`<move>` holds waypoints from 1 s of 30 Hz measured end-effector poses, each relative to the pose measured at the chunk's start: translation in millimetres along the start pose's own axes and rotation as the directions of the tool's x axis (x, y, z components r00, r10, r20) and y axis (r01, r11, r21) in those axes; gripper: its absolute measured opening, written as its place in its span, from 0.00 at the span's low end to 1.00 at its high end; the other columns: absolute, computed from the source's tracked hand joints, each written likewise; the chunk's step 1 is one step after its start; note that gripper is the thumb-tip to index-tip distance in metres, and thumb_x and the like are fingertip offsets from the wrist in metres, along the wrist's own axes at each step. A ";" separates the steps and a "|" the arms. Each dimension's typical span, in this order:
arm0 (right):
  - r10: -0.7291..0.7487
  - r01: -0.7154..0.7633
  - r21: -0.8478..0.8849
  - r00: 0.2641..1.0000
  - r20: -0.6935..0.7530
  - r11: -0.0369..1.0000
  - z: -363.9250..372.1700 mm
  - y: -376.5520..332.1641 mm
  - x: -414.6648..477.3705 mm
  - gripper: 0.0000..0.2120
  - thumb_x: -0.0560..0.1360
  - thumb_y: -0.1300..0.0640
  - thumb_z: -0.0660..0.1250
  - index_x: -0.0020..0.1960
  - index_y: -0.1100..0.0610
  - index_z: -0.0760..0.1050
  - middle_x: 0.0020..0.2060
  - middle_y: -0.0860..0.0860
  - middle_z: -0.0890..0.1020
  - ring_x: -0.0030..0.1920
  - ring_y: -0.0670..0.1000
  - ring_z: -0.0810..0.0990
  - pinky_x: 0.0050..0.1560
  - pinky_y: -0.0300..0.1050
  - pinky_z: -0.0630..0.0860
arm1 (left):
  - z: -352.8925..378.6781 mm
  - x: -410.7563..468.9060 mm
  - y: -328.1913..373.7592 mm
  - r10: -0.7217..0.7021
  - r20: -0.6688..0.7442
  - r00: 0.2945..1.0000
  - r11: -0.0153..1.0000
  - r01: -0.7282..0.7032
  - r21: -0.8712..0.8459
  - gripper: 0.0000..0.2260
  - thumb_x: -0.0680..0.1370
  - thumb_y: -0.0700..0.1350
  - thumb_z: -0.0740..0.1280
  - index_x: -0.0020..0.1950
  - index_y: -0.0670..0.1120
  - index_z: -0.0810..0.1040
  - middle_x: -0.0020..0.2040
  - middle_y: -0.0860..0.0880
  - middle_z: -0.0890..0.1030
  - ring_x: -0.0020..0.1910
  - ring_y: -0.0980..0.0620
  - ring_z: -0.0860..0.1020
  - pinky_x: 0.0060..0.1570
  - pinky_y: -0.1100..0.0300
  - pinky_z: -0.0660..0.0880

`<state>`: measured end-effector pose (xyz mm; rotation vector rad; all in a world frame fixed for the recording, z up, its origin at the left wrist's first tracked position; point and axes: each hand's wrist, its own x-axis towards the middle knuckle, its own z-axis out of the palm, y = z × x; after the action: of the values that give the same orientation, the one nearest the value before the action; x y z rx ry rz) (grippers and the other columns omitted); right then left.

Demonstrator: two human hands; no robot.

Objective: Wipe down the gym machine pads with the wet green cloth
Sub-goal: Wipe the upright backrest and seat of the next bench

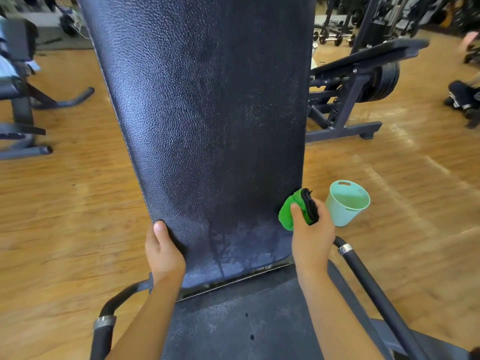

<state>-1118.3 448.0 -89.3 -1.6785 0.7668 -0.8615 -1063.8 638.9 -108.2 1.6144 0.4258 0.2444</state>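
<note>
The right hand (313,239) grips the bunched green cloth (288,213) with curled fingers, against the lower right edge of the back pad (207,113). The left hand (163,252) holds the pad's lower left edge, thumb on front. A mint bucket (348,211) stands on the floor at right.

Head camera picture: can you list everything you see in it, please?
back pad: one, dark, upright at centre, wet streaks near its bottom
seat pad: one, black, below it
green cloth: one, green with black edge, at the back pad's lower right edge
bucket: one, pale teal, on the floor at right
handle bars: two, black with silver bands, beside the seat pad
other machines: several, dark, behind on both sides
floor: one, light wood, all around
left hand: one, fingers grip the back pad's lower left edge
right hand: one, fingers hold the green cloth
</note>
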 end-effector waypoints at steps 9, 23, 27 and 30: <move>-0.105 0.102 0.055 0.993 0.058 0.993 4.8 -65.2 60.9 0.09 0.77 0.61 0.67 0.57 0.53 0.75 0.51 0.49 0.79 0.52 0.49 0.76 0.51 0.35 0.74 | -2.3 2.3 -4.4 0.065 0.018 0.998 0.998 -0.065 -0.027 0.16 0.83 0.51 0.53 0.60 0.42 0.72 0.50 0.48 0.71 0.53 0.53 0.65 0.51 0.62 0.59; 0.207 -0.191 -0.108 0.962 0.175 0.976 -18.1 26.1 20.4 0.13 0.79 0.60 0.64 0.63 0.60 0.73 0.53 0.54 0.77 0.54 0.54 0.75 0.52 0.44 0.69 | -0.6 1.7 -1.5 0.067 0.007 0.998 0.998 -0.067 -0.005 0.14 0.84 0.49 0.50 0.40 0.58 0.65 0.40 0.59 0.69 0.50 0.53 0.67 0.44 0.63 0.60; 0.260 -0.245 -0.118 0.956 0.134 0.962 -23.3 43.4 -4.6 0.09 0.78 0.62 0.66 0.57 0.60 0.73 0.47 0.53 0.77 0.51 0.56 0.76 0.49 0.43 0.68 | -0.3 0.6 0.2 0.063 0.003 0.998 0.998 -0.063 0.002 0.15 0.85 0.46 0.49 0.40 0.58 0.65 0.40 0.59 0.69 0.50 0.53 0.66 0.45 0.63 0.60; 0.256 -0.253 -0.059 0.965 0.059 0.966 -16.0 31.3 0.3 0.07 0.76 0.63 0.69 0.51 0.58 0.73 0.42 0.50 0.77 0.48 0.54 0.77 0.47 0.44 0.69 | -0.8 0.9 0.1 0.078 -0.001 0.997 0.997 -0.078 -0.004 0.14 0.84 0.48 0.50 0.40 0.58 0.65 0.40 0.59 0.69 0.49 0.53 0.67 0.43 0.64 0.60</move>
<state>-1133.8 432.0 -116.5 -1.6017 0.9420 -0.6080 -1063.3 640.0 -108.1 1.6287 0.3633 0.3046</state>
